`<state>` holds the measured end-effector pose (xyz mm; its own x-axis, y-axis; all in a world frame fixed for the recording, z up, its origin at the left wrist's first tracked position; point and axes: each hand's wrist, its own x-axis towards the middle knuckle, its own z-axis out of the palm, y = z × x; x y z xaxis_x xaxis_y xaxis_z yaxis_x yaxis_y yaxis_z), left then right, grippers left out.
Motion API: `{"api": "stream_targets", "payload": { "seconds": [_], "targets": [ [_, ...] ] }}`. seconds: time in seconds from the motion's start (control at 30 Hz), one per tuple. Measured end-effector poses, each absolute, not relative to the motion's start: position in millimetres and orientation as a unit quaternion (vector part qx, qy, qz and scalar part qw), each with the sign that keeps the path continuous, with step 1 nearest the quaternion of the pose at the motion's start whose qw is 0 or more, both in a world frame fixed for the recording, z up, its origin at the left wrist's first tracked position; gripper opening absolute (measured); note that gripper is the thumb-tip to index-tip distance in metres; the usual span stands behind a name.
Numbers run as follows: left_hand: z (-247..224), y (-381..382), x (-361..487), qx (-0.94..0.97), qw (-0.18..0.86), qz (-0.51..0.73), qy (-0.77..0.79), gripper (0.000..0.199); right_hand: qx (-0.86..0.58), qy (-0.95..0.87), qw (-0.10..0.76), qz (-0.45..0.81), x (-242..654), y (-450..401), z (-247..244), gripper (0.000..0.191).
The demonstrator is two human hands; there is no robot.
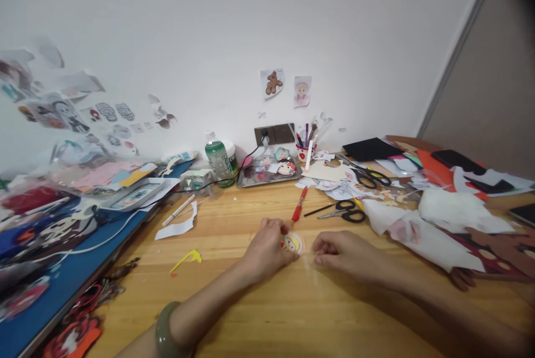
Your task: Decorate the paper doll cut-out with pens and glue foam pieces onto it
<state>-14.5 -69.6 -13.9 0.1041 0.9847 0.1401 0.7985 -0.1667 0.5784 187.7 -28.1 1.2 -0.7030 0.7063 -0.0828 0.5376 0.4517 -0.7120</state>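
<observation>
In the middle of the wooden table, my left hand (267, 249) has its thumb and fingers around the left edge of a small cartoon-face cutout (293, 243). The cutout has yellow hair and a pale, rounded border. My right hand (345, 253) is just to its right, thumb and fingers pinched together. Whatever may be between those fingertips is too small or clear to make out. Beyond my left hand lies a red pen (300, 204). Black-handled scissors (346, 212) and a thin black stick (319, 210) rest beyond my right hand.
A metal tray (267, 177) of cutouts, a green-labelled bottle (220, 161) and a pen cup (306, 154) stand by the wall. Paper scraps and a second pair of scissors (371, 177) crowd the right. A yellow scrap (193, 257) lies left; a cluttered blue surface (117, 246) borders the table.
</observation>
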Motion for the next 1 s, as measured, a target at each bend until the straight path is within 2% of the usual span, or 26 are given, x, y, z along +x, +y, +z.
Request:
{"api": "stream_targets", "payload": {
  "seconds": [0.17,0.27,0.33,0.43,0.5,0.67,0.73,0.87,1.0],
  "targets": [
    [-10.2,-75.5,-7.6,0.718,0.174,0.319,0.593,0.050,-0.370,-0.816,0.151,0.418,182.3,-29.0,-3.9,0.020],
    [-5.3,-77.9,0.4,0.711,0.199,0.383,0.555,0.057,-0.325,-0.774,0.202,0.504,174.5,-30.9,-1.7,0.025],
    [-1.3,-79.5,6.6,0.699,0.212,0.422,0.537,0.056,-0.304,-0.739,0.231,0.555,170.4,-31.6,2.1,0.023],
    [4.8,-81.5,14.8,0.679,0.234,0.460,0.522,0.051,-0.324,-0.722,0.243,0.562,170.5,-31.2,9.8,0.020],
    [9.0,-81.7,17.9,0.649,0.274,0.479,0.524,0.048,-0.333,-0.731,0.244,0.544,174.2,-30.6,14.9,0.019],
    [19.7,-76.5,17.3,0.542,0.466,0.476,0.512,0.025,-0.320,-0.788,0.256,0.459,183.1,-32.9,22.6,0.022],
    [23.6,-74.6,16.1,0.508,0.518,0.479,0.495,0.024,-0.320,-0.784,0.264,0.462,184.0,-34.5,23.7,0.021],
    [29.3,-75.9,16.1,0.446,0.561,0.504,0.482,0.030,-0.340,-0.722,0.271,0.538,184.4,-34.9,24.7,0.027],
    [31.4,-80.1,18.5,0.431,0.572,0.511,0.475,0.032,-0.349,-0.714,0.275,0.540,186.4,-33.8,25.7,0.026]
  ]
}}
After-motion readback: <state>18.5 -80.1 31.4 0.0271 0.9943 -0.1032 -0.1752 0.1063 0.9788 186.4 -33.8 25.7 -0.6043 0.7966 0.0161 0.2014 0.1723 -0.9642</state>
